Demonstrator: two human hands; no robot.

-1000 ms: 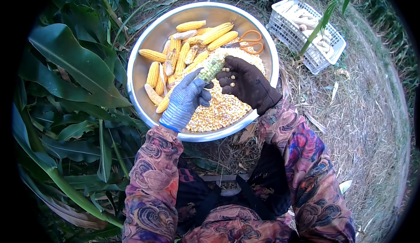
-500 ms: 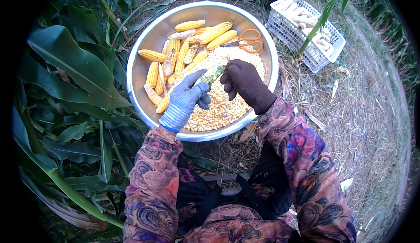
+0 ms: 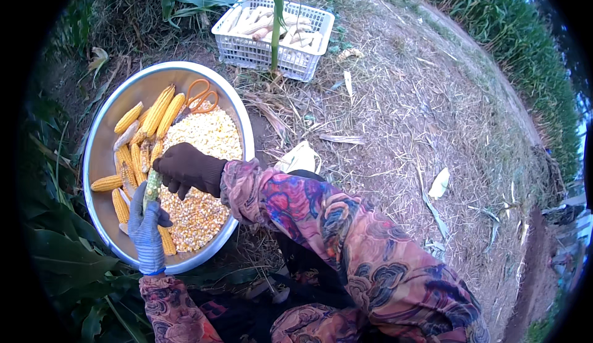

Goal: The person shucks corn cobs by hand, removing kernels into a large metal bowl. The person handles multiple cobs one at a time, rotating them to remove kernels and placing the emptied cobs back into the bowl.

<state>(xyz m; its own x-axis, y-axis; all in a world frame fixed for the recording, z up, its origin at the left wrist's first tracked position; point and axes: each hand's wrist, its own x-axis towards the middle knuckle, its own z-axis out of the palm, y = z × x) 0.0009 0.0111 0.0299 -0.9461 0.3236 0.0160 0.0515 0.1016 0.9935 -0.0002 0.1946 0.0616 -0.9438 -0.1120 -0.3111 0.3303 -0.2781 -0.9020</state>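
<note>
My left hand (image 3: 147, 235), in a blue-grey knit glove, grips the lower end of a partly stripped corn cob (image 3: 151, 188) over a large metal basin (image 3: 99, 139). My right hand (image 3: 188, 168), in a dark brown glove, closes over the cob's upper end. Both hands hold the cob above a heap of loose yellow kernels (image 3: 201, 176) filling the basin's right half. Several whole yellow cobs (image 3: 157, 111) lie in the basin's left and far side.
Orange-handled scissors (image 3: 202, 96) lie at the basin's far rim. A white plastic basket (image 3: 272, 37) with pale stripped cobs stands beyond. Green corn leaves (image 3: 55, 244) crowd the left; dry straw-covered ground (image 3: 395, 127) spreads right, bordered by tall green plants.
The view has swung to the right, so the basin now sits at the left. Both hands stay on the cob, now held lower and more upright over the kernels.
</note>
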